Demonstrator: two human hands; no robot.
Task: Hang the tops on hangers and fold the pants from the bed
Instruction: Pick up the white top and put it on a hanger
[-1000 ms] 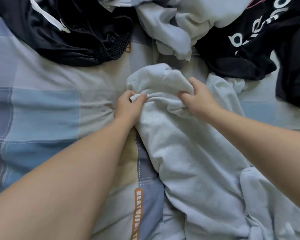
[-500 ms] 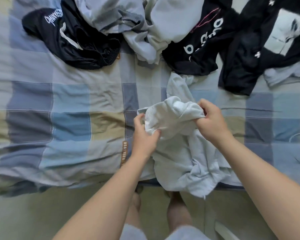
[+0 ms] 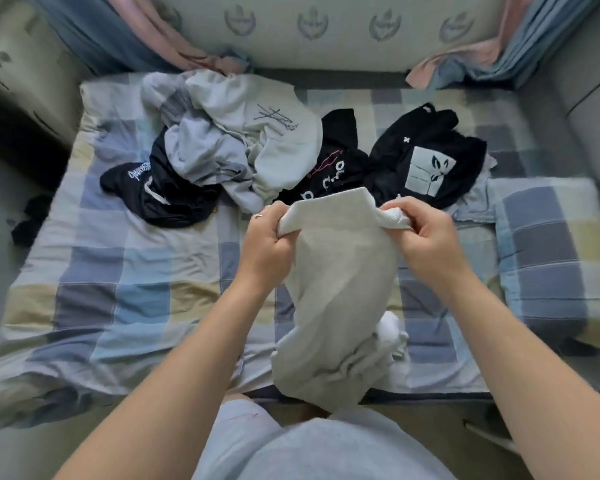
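Observation:
A pale grey-white garment (image 3: 340, 289) hangs in front of me above the near edge of the bed (image 3: 118, 299). My left hand (image 3: 265, 239) grips its ribbed top edge on the left, and my right hand (image 3: 421, 233) grips the same edge on the right. The cloth droops in bunched folds to the bed's front edge. Whether it is a top or pants I cannot tell. Farther back on the checked sheet lie dark shorts with a white drawstring (image 3: 160, 192), a heap of light grey and white clothes (image 3: 243, 140), and two black printed tops (image 3: 426, 161).
A checked pillow (image 3: 548, 258) lies at the right side of the bed. Pink and blue curtains (image 3: 167, 39) hang in both far corners against a patterned wall. A small dark item (image 3: 28, 220) lies off the bed's left side. My legs stand at the bed's front.
I have stepped back and lifted the pale garment off the sheet. Both hands kept hold of its top edge and rose with it. The whole bed is now in view.

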